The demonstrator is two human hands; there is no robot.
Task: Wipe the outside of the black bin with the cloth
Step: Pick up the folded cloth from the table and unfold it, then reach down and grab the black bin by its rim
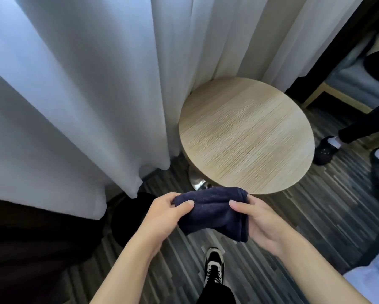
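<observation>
A folded dark navy cloth is held up in front of me, above the floor. My left hand pinches its left end and my right hand grips its right end, thumbs on top. The black bin stands on the floor to the lower left of my hands, partly hidden by my left forearm and by the curtain hem. Its dark body is hard to tell apart from the shadow. The cloth is not touching the bin.
A round wooden table on a metal foot stands just beyond my hands. White curtains hang at left and behind. Another person's legs and dark clogs are at right. My shoe is on the striped carpet; a dark furniture edge lies at left.
</observation>
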